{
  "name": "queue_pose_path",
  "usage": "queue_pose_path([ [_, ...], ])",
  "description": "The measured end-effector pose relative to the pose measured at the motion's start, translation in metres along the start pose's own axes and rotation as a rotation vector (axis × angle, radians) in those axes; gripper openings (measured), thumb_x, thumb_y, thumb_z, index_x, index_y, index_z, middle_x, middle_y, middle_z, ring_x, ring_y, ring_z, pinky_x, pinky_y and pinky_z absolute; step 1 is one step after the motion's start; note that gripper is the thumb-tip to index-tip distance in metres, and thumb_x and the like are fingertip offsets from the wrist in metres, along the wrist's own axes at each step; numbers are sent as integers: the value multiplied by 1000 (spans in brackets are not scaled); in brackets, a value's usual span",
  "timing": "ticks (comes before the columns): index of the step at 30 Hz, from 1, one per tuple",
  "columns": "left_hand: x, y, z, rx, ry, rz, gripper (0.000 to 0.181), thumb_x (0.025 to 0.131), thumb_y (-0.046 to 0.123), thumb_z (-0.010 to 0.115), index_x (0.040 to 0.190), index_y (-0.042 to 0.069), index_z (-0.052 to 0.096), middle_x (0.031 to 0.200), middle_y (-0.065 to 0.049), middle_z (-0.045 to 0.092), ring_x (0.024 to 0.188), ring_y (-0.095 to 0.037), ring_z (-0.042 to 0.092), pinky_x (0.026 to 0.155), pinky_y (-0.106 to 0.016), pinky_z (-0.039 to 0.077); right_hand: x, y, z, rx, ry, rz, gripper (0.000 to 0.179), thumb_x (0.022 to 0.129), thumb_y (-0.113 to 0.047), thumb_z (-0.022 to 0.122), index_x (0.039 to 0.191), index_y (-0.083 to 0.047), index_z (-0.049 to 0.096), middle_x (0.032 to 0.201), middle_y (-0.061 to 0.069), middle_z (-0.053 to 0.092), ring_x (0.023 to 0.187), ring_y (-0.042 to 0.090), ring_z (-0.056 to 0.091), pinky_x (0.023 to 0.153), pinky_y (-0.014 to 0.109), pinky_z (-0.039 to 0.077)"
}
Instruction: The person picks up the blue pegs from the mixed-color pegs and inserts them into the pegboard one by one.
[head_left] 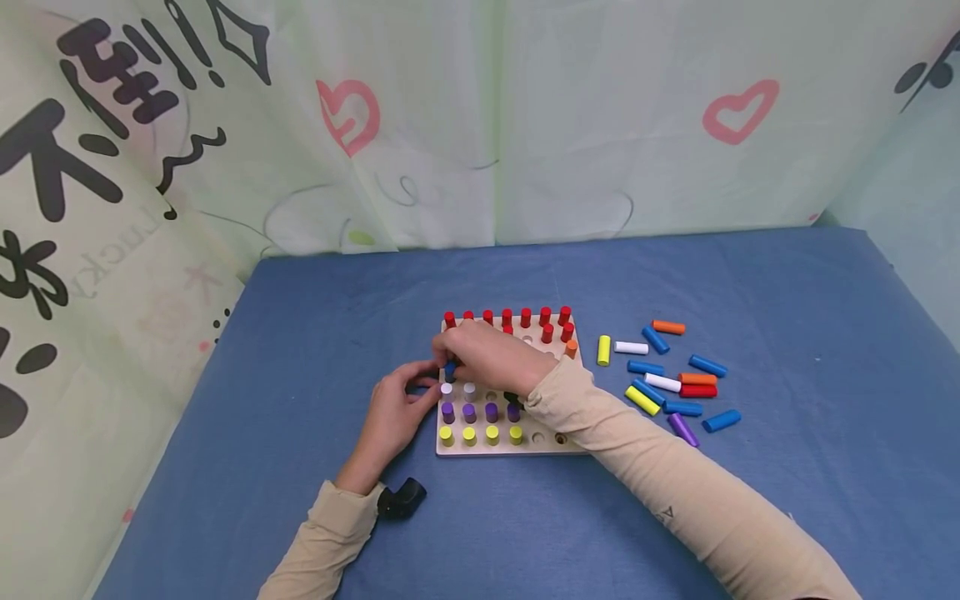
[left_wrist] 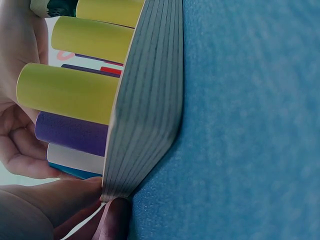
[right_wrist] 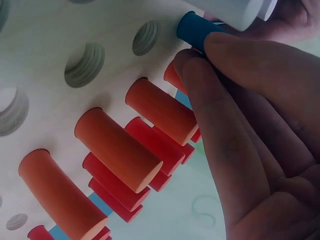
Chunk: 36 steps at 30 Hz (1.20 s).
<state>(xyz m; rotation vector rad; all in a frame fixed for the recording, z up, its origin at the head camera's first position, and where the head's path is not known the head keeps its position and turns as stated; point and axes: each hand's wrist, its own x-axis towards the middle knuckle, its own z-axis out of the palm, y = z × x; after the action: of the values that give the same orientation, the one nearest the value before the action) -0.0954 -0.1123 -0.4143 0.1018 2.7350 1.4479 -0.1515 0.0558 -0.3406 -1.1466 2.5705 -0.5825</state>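
Note:
A wooden pegboard (head_left: 480, 451) lies on the table, with rows of colored pegs standing in its holes. My right hand (head_left: 495, 354) reaches across the board and pinches a blue peg (right_wrist: 192, 29) between thumb and fingertips. That peg stands at a hole in the leftmost column, between an orange peg (right_wrist: 160, 111) and a white peg (head_left: 447, 390). At the board's left edge, my left hand (head_left: 395, 412) grips the rim with thumb and finger, seen close up in the left wrist view. Part of the orange row is hidden under my right hand in the head view.
Right of the board lie scattered loose pegs, among them a yellow peg (head_left: 603, 351), a purple peg (head_left: 683, 430), a red peg (head_left: 698, 391) and several blue ones. Blue cloth (head_left: 337, 308) covers the table. A printed curtain (head_left: 540, 167) hangs behind it.

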Motion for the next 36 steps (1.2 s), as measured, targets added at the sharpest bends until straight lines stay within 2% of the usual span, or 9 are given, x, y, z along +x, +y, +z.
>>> queue_pose_path([
  [12, 0, 2, 1, 6, 0, -7, 37, 93, 11, 70, 129, 3, 63, 117, -14, 68, 103, -24, 66, 84, -38, 59, -1, 0, 0, -4, -25, 12, 16, 88, -1, 72, 104, -4, 70, 97, 8, 70, 86, 18, 64, 82, 31, 56],
  [21, 1, 2, 1, 3, -5, -17, 38, 93, 11, 70, 130, 4, 63, 118, -13, 68, 103, -23, 65, 84, -38, 59, -5, 0, -3, -5, 7, -9, 15, 89, -1, 70, 104, -4, 71, 97, 8, 71, 86, 17, 65, 82, 30, 56],
  [28, 0, 1, 1, 4, -4, -18, 38, 93, 10, 69, 130, 6, 64, 117, -12, 68, 102, -22, 65, 84, -38, 59, -10, -2, -9, 30, 4, 28, 15, 89, -3, 71, 103, -6, 70, 97, 6, 70, 88, 16, 63, 83, 30, 55],
  [36, 0, 3, 0, 18, -7, -43, 38, 93, 11, 69, 130, 6, 64, 118, -12, 67, 103, -22, 66, 85, -38, 59, -21, -1, -16, 35, 62, 3, 15, 88, -4, 73, 103, -5, 70, 96, 7, 71, 83, 14, 64, 81, 28, 55],
])
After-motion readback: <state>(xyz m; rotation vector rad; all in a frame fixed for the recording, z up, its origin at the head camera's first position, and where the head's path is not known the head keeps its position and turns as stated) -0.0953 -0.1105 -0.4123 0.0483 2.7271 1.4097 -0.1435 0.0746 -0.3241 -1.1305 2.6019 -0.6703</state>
